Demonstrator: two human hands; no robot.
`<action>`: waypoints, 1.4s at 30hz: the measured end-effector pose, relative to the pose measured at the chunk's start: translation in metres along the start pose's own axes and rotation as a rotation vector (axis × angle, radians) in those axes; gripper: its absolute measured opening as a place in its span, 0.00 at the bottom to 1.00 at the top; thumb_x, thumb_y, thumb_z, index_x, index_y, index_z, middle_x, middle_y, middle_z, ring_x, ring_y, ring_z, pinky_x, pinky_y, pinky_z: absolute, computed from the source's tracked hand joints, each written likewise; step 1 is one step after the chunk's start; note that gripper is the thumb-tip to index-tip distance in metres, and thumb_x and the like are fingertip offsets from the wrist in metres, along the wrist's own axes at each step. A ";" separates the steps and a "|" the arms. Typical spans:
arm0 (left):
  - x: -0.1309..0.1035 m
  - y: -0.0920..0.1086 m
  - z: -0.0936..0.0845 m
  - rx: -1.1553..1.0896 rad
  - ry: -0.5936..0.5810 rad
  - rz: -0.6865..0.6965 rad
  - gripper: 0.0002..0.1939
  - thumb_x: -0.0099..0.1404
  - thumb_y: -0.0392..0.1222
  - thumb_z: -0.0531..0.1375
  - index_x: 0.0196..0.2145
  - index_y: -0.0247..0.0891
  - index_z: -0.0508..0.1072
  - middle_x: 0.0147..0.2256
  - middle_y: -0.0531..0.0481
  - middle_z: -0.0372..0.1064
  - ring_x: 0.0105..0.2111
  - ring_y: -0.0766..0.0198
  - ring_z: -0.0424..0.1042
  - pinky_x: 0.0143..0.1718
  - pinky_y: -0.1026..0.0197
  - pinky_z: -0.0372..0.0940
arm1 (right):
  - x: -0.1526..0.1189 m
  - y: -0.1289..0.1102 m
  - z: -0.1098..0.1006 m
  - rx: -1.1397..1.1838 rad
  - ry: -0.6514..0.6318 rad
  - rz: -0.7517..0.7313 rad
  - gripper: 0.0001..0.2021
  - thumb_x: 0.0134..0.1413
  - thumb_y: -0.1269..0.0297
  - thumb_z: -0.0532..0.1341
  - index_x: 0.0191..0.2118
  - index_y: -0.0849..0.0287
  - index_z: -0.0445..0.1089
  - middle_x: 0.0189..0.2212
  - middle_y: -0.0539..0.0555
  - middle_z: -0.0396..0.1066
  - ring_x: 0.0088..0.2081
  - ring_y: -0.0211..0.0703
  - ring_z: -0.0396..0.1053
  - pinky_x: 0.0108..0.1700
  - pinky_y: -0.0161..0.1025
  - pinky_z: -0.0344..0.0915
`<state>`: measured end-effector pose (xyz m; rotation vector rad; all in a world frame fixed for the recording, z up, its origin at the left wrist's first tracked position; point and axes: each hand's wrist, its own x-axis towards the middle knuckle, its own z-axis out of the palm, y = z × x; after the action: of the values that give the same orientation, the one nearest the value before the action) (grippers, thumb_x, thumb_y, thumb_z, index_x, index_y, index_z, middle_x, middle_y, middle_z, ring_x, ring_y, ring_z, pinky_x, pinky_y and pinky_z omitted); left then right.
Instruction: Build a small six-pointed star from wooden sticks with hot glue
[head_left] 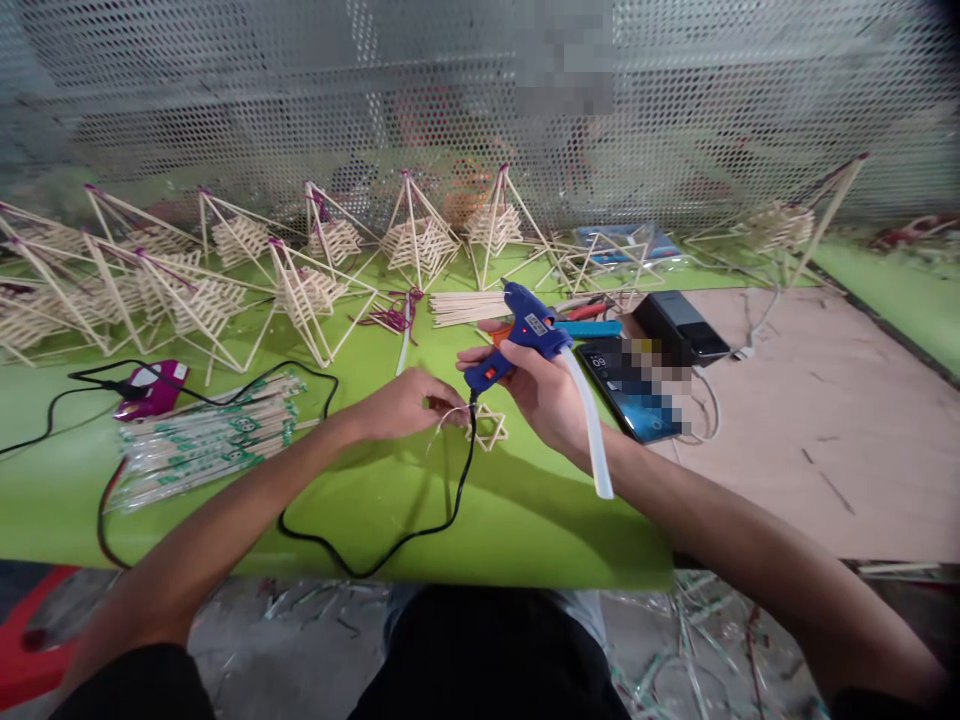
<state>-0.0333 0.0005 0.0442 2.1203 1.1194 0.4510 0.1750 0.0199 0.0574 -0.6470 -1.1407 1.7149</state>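
Observation:
My right hand [536, 385] is wrapped round a blue glue gun [532, 325], its nozzle pointing up and away. A long white glue stick [592, 425] trails from the gun's back. My left hand [412, 403] pinches the left side of a small star-shaped frame of thin sticks [491, 430], just above the green table cover [375, 510]. A thin pale strand hangs by my left fingertips. The gun's black cord passes in front of the star's left side, hiding part of it.
Wooden stick pyramids [420, 240] line the back. Wrapped sticks [210, 440] and a purple packet [154, 390] lie left. Loose sticks [465, 308], a phone [630, 390] and a dark box [682, 328] are beyond and right. The black cord [367, 572] loops near the front edge.

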 end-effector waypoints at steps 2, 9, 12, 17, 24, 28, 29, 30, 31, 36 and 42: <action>0.002 -0.001 -0.002 0.106 0.025 -0.031 0.12 0.68 0.46 0.61 0.41 0.41 0.82 0.34 0.50 0.81 0.30 0.64 0.76 0.33 0.65 0.66 | -0.005 -0.005 0.002 0.010 -0.019 0.008 0.19 0.58 0.56 0.64 0.52 0.59 0.69 0.36 0.54 0.80 0.41 0.46 0.78 0.49 0.46 0.73; 0.001 -0.005 -0.034 0.617 0.296 -0.260 0.18 0.72 0.44 0.51 0.38 0.41 0.81 0.32 0.46 0.78 0.29 0.59 0.73 0.33 0.59 0.61 | -0.034 -0.030 0.005 0.011 -0.176 0.053 0.19 0.61 0.56 0.63 0.55 0.56 0.68 0.35 0.52 0.79 0.39 0.46 0.79 0.45 0.45 0.75; -0.004 -0.019 -0.062 0.796 0.410 -0.402 0.21 0.73 0.44 0.47 0.35 0.37 0.79 0.30 0.42 0.75 0.33 0.52 0.74 0.37 0.53 0.64 | -0.039 -0.038 -0.004 -0.091 -0.137 0.089 0.16 0.63 0.55 0.62 0.52 0.57 0.70 0.32 0.52 0.78 0.35 0.44 0.78 0.39 0.41 0.74; -0.013 -0.056 -0.090 0.953 0.476 -0.595 0.20 0.72 0.42 0.48 0.39 0.35 0.79 0.32 0.36 0.76 0.39 0.46 0.76 0.41 0.48 0.67 | -0.045 -0.042 -0.028 -0.233 0.024 0.185 0.16 0.62 0.50 0.62 0.43 0.60 0.73 0.20 0.50 0.72 0.20 0.39 0.69 0.22 0.33 0.64; -0.030 -0.059 -0.082 0.931 0.514 -0.584 0.26 0.73 0.54 0.51 0.58 0.35 0.72 0.44 0.38 0.78 0.41 0.50 0.78 0.44 0.51 0.70 | -0.073 -0.035 -0.055 -0.340 0.096 0.357 0.19 0.61 0.46 0.62 0.42 0.59 0.72 0.18 0.49 0.70 0.19 0.37 0.66 0.21 0.32 0.61; -0.058 -0.036 -0.067 0.955 0.626 -0.499 0.27 0.76 0.48 0.47 0.67 0.36 0.60 0.62 0.38 0.66 0.54 0.48 0.73 0.50 0.49 0.70 | -0.083 -0.030 -0.062 -0.340 0.085 0.398 0.19 0.62 0.45 0.61 0.45 0.57 0.72 0.20 0.49 0.70 0.20 0.38 0.67 0.23 0.33 0.63; -0.068 -0.032 -0.062 0.955 0.645 -0.445 0.26 0.76 0.48 0.48 0.67 0.38 0.61 0.62 0.40 0.66 0.55 0.49 0.73 0.49 0.49 0.70 | -0.084 -0.029 -0.062 -0.341 0.084 0.395 0.19 0.62 0.45 0.61 0.44 0.57 0.71 0.20 0.49 0.70 0.20 0.38 0.67 0.23 0.33 0.63; -0.078 -0.029 -0.056 0.947 0.637 -0.395 0.23 0.76 0.48 0.50 0.64 0.40 0.65 0.59 0.42 0.70 0.52 0.51 0.75 0.46 0.51 0.71 | -0.084 -0.028 -0.063 -0.346 0.084 0.387 0.19 0.62 0.45 0.61 0.44 0.57 0.71 0.20 0.49 0.70 0.20 0.38 0.67 0.23 0.33 0.63; -0.089 -0.028 -0.050 0.941 0.627 -0.369 0.19 0.75 0.48 0.51 0.59 0.41 0.71 0.53 0.43 0.75 0.46 0.52 0.77 0.42 0.52 0.71 | -0.084 -0.027 -0.063 -0.356 0.083 0.374 0.18 0.62 0.46 0.61 0.43 0.57 0.71 0.20 0.49 0.70 0.20 0.38 0.67 0.23 0.33 0.63; -0.134 -0.035 -0.019 0.907 0.534 -0.339 0.13 0.73 0.43 0.54 0.49 0.46 0.77 0.44 0.49 0.79 0.42 0.56 0.78 0.45 0.54 0.71 | -0.082 -0.021 -0.065 -0.402 0.051 0.345 0.18 0.62 0.46 0.60 0.43 0.57 0.72 0.20 0.49 0.69 0.21 0.39 0.67 0.24 0.35 0.63; -0.140 -0.049 -0.024 0.852 0.463 -0.398 0.18 0.74 0.43 0.51 0.56 0.42 0.74 0.55 0.46 0.73 0.55 0.53 0.71 0.60 0.50 0.64 | -0.081 -0.015 -0.065 -0.405 0.024 0.348 0.17 0.63 0.47 0.60 0.45 0.56 0.72 0.20 0.49 0.70 0.21 0.39 0.67 0.23 0.35 0.62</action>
<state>-0.1556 -0.0855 0.0283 2.4332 2.2613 0.3017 0.2671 -0.0260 0.0375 -1.1692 -1.4381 1.7634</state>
